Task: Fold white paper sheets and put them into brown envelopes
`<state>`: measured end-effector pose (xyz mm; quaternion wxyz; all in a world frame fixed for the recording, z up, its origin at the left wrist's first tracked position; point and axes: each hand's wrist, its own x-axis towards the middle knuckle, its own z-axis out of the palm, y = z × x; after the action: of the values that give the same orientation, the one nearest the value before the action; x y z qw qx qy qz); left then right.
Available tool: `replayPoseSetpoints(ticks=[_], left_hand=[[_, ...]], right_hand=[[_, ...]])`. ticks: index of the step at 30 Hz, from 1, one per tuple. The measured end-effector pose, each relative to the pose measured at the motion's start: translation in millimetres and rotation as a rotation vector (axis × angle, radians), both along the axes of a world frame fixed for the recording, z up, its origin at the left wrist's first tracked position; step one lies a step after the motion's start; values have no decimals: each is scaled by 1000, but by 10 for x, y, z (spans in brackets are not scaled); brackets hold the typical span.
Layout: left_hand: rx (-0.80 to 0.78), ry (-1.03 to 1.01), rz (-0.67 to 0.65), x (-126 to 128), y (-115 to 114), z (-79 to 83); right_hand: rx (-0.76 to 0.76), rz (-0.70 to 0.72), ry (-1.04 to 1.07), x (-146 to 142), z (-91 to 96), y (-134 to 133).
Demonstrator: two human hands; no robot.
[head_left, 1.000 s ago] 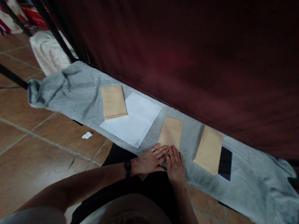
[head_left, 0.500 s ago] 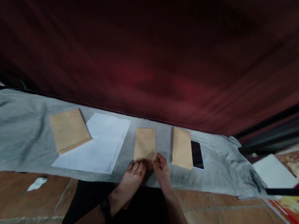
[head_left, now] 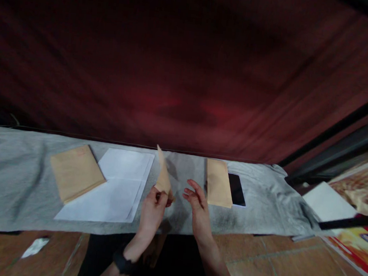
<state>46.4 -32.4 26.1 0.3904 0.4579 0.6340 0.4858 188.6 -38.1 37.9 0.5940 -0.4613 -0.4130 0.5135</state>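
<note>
A brown paper envelope [head_left: 164,175] is lifted and tilted on edge above the grey cloth, its lower end pinched by my left hand [head_left: 154,209]. My right hand [head_left: 199,206] hovers just to the right of it, fingers apart and holding nothing. Right of that hand lies a narrow stack of brown envelopes [head_left: 219,182], partly over a dark-screened phone or tablet [head_left: 236,190]. On the left, another stack of brown envelopes [head_left: 78,172] rests at an angle across white paper sheets [head_left: 110,191].
A grey cloth [head_left: 8,173] covers the long, narrow surface. Behind it hangs a dark red curtain [head_left: 190,69]. A white card-like piece [head_left: 330,202] and dark bars stand at the right. A scrap of white paper [head_left: 35,247] lies on the tiled floor [head_left: 275,272].
The envelope that lay flat in the middle is now raised and turned on edge in my left hand. My right hand has come off it and opened.
</note>
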Motion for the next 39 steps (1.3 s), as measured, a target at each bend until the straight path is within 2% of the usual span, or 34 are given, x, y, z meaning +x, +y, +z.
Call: replayPoseSetpoints(ticks=[3,5,8,11,14,18,22,24,26,28,30,33,36,39], left_hand=[[-74,-511,90,60,-92,-92],[-98,-692,119,155,-207,-214],[-125,-850,144,289,-367,-438],[-146,-909,67,344,-427,-622],[-222,-916,-3,344,-406,-680],[-346,-860,-23,289,-387,-571],[-476,-750,-42,124,-480,-471],[-503,-651,-53,33,-576,-462],[-450,-450,-84,-20,-676,-454],[-281,-155,-165,-14,-743,-435],[-39,188,-312,34,-753,-428],[228,710,-463,98,-694,-515],[310,1044,-439,61,-667,-702],[314,1144,-362,-71,-730,-845]], right_hand=[[144,93,-337,-32,-125,-95],[256,182,-564,-24,-239,-187],[408,264,-865,53,-406,-331],[525,287,-1084,184,-562,-435],[562,274,-1211,298,-703,-475],[519,280,-1290,348,-826,-481],[487,324,-1350,323,-867,-514],[480,319,-1370,311,-876,-535],[473,315,-1386,302,-892,-547],[473,311,-1403,292,-919,-551],[492,305,-1421,275,-955,-554],[491,241,-1448,237,-1007,-572],[441,172,-1462,207,-1032,-601],[417,153,-1448,202,-1031,-625]])
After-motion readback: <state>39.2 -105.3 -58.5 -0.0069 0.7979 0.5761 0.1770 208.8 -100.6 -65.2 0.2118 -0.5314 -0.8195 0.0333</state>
